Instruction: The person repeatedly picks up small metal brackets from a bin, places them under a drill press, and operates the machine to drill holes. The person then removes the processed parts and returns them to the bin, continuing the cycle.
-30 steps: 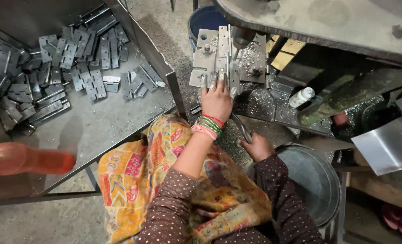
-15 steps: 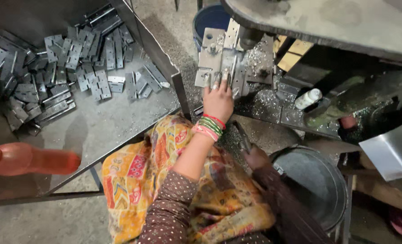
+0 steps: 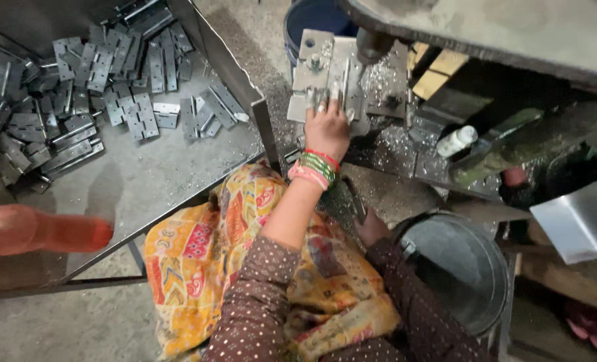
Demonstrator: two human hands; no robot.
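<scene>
Head view: upper centre of frame, the left hand (image 3: 327,127) presses spread fingers on a metal hinge plate (image 3: 325,74) under the drill. Right hand (image 3: 371,226), lower centre, grip unclear. Hinges (image 3: 90,87) pile upper left.

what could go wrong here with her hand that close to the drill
The left hand presses a metal piece against the jig plate right beside the drill bit, so its fingers could get caught or cut. Sharp metal shavings litter the bed. The bangles might snag.
</scene>
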